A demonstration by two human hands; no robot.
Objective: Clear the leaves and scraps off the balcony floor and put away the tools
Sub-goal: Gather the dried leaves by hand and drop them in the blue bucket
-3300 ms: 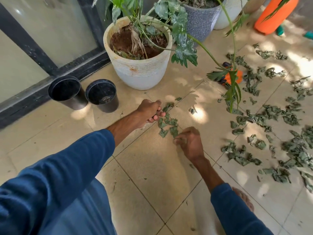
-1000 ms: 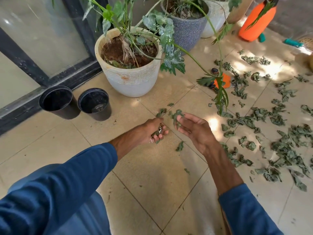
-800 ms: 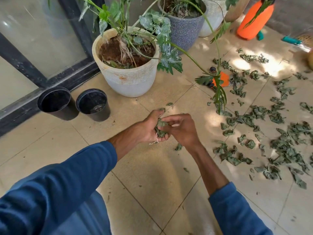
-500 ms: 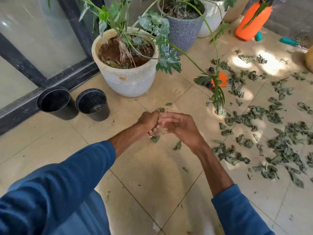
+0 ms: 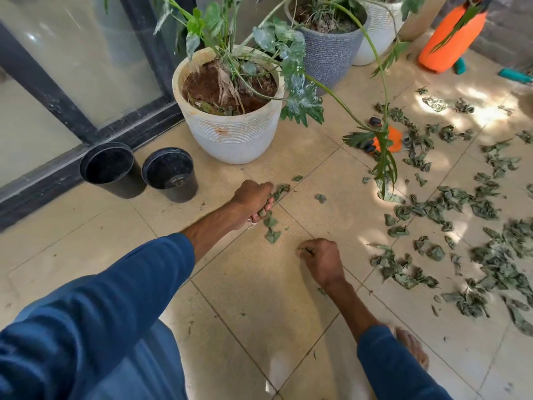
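Observation:
My left hand (image 5: 252,199) is curled into a fist round a bunch of green leaves (image 5: 278,190) that poke out past its fingers. Two loose leaves (image 5: 272,235) lie on the tan tiles just below that fist. Low to the floor, my right hand (image 5: 321,259) pinches a small leaf scrap (image 5: 302,249) with curled fingers. Several more cut leaves (image 5: 450,203) are strewn across the tiles to the right. Orange-handled pruning shears (image 5: 393,140) lie among them, partly hidden by a drooping plant leaf.
Two black plastic pots (image 5: 111,168) (image 5: 170,174) stand by the glass door frame. A white planter (image 5: 230,134), a grey planter (image 5: 331,56) and another white one stand behind. An orange sprayer (image 5: 452,36) and a teal-handled tool (image 5: 514,76) are at far right. My bare foot (image 5: 412,347) is bottom right.
My hands were together, the right passing leaves into the left. They have parted: the left keeps its bunch and the right has dropped to the floor onto another scrap.

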